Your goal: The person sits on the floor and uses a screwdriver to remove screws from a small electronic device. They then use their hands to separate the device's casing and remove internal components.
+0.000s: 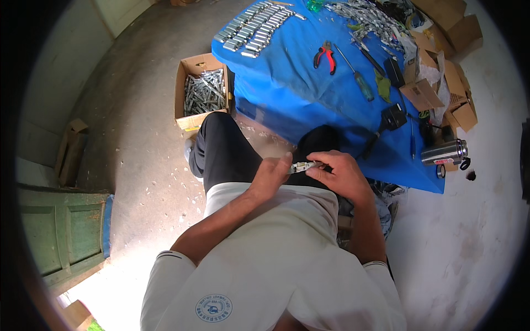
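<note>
A: Metal, small and pale: what is the part (302, 166) held at the centre of the view?
B: A short silvery piece with a light-coloured body, seen lengthwise between both hands, above the person's lap and dark trousers (223, 149). Its finer details are too small to tell.

A: How does each hand stand?
B: The left hand (271, 175) is closed on the part's left end, thumb on top. The right hand (341, 172) pinches the right end with fingers curled over it. Both hands are grasping the same part.

A: What lies beyond the hands?
B: A blue sheet (309, 99) spread on the floor. On it, at the far left, rows of similar silvery pieces (255, 26) lie side by side. Near the middle lie red-handled pliers (325, 55), and just right of them a screwdriver with a green-and-blue handle (358, 76). A loose heap of metal pieces (369, 17) lies at the far right.

A: And around the sheet?
B: A cardboard box of metal pieces (203, 91) stands just left of the sheet. Small opened cartons (441, 88) lie along its right edge, and a steel flask (445, 152) lies on its side at the near right corner.
</note>
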`<control>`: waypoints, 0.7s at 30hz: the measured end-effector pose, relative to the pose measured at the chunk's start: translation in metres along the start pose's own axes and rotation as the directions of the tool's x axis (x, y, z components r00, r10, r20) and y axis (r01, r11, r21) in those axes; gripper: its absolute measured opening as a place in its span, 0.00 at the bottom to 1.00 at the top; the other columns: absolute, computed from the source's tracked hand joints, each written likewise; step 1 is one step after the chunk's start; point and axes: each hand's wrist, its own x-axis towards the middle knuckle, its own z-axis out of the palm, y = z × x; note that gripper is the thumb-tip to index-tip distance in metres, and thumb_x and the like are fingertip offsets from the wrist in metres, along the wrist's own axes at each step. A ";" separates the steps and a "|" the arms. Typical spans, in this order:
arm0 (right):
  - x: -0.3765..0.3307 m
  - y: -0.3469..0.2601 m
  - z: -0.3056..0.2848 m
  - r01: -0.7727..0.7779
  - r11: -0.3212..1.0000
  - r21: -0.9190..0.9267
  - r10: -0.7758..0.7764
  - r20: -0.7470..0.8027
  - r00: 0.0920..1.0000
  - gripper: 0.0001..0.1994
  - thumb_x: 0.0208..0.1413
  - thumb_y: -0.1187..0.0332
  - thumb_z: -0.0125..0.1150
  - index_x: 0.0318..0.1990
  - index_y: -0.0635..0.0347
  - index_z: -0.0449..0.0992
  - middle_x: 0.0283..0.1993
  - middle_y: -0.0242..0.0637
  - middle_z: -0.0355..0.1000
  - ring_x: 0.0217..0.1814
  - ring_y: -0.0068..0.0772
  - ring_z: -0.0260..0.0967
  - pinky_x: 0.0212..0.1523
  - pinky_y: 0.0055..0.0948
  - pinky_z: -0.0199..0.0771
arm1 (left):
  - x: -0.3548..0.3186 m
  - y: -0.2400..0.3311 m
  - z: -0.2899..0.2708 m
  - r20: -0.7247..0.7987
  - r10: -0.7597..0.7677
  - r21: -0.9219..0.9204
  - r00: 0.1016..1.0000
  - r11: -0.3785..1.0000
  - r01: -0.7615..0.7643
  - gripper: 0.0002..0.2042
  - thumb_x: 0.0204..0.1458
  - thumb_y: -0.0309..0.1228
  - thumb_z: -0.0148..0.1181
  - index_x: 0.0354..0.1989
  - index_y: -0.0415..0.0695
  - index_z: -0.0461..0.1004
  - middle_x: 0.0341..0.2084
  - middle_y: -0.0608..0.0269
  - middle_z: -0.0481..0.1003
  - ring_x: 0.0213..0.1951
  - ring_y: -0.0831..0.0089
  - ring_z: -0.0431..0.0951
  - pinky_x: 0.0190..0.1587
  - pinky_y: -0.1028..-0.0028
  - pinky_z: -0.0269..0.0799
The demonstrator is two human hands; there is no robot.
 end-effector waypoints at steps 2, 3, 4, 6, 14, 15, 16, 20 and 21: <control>0.000 -0.002 0.004 0.076 0.975 -0.209 -0.073 0.022 0.997 0.11 0.50 0.66 0.66 0.38 0.63 0.77 0.33 0.43 0.76 0.36 0.37 0.73 0.38 0.32 0.72 | 0.003 -0.006 0.000 0.002 0.054 0.043 0.999 0.998 -0.054 0.28 0.62 0.53 0.46 0.16 0.44 0.63 0.13 0.73 0.60 0.18 0.83 0.59 0.20 0.78 0.55; -0.001 0.003 0.010 0.141 0.944 -0.297 -0.139 0.026 0.990 0.12 0.50 0.66 0.67 0.38 0.63 0.77 0.33 0.43 0.75 0.36 0.41 0.72 0.38 0.34 0.71 | 0.003 -0.009 0.000 0.003 0.081 0.065 0.997 0.995 -0.081 0.28 0.62 0.53 0.46 0.16 0.44 0.63 0.13 0.73 0.60 0.18 0.83 0.59 0.20 0.78 0.55; -0.001 0.005 0.014 0.203 0.902 -0.381 -0.205 0.036 0.978 0.12 0.49 0.65 0.67 0.37 0.62 0.77 0.32 0.44 0.75 0.36 0.44 0.72 0.38 0.37 0.71 | 0.002 -0.007 -0.001 0.008 0.084 0.053 0.996 0.995 -0.084 0.28 0.62 0.53 0.46 0.17 0.43 0.63 0.13 0.73 0.60 0.18 0.83 0.59 0.20 0.78 0.56; -0.001 0.005 0.020 0.236 0.906 -0.352 -0.264 -0.031 0.964 0.12 0.49 0.65 0.67 0.36 0.63 0.76 0.30 0.42 0.73 0.36 0.47 0.70 0.37 0.43 0.70 | 0.000 -0.003 -0.002 0.018 0.090 0.029 0.996 0.995 -0.091 0.28 0.62 0.53 0.45 0.17 0.43 0.64 0.13 0.74 0.60 0.18 0.83 0.59 0.21 0.78 0.56; -0.006 0.024 0.053 0.247 0.950 -0.193 -0.300 -0.336 0.893 0.11 0.50 0.70 0.68 0.37 0.65 0.75 0.29 0.42 0.72 0.26 0.44 0.69 0.26 0.34 0.68 | 0.006 0.017 -0.004 -0.064 0.129 0.099 0.990 0.988 -0.122 0.30 0.63 0.53 0.41 0.17 0.40 0.66 0.11 0.68 0.63 0.16 0.80 0.60 0.19 0.75 0.56; -0.006 0.025 0.057 0.233 0.957 -0.174 -0.283 -0.368 0.886 0.11 0.50 0.70 0.67 0.37 0.66 0.75 0.28 0.42 0.72 0.26 0.43 0.69 0.26 0.33 0.68 | 0.007 0.020 -0.004 -0.059 0.142 0.114 0.988 0.984 -0.134 0.30 0.63 0.53 0.41 0.16 0.40 0.66 0.11 0.66 0.64 0.15 0.79 0.61 0.18 0.75 0.56; -0.006 0.024 0.062 0.220 0.963 -0.155 -0.265 -0.402 0.877 0.11 0.51 0.70 0.67 0.37 0.66 0.75 0.28 0.42 0.72 0.25 0.42 0.69 0.26 0.32 0.68 | 0.008 0.024 -0.002 -0.091 0.154 0.129 0.984 0.982 -0.141 0.30 0.64 0.52 0.40 0.16 0.39 0.65 0.11 0.65 0.64 0.15 0.79 0.61 0.18 0.74 0.56; -0.001 0.023 0.073 0.217 0.968 -0.126 -0.251 -0.510 0.823 0.10 0.53 0.70 0.66 0.38 0.67 0.76 0.28 0.42 0.72 0.25 0.37 0.68 0.26 0.29 0.67 | 0.014 0.034 -0.001 -0.151 0.180 0.197 0.972 0.969 -0.149 0.31 0.64 0.51 0.38 0.15 0.38 0.63 0.10 0.62 0.64 0.14 0.77 0.62 0.18 0.73 0.56; 0.001 0.024 0.077 0.204 0.973 -0.110 -0.231 -0.529 0.817 0.10 0.53 0.70 0.66 0.39 0.67 0.76 0.28 0.42 0.72 0.24 0.36 0.68 0.26 0.29 0.67 | 0.015 0.035 -0.002 -0.149 0.181 0.216 0.972 0.965 -0.146 0.31 0.63 0.51 0.38 0.15 0.38 0.63 0.10 0.62 0.65 0.14 0.76 0.62 0.18 0.72 0.56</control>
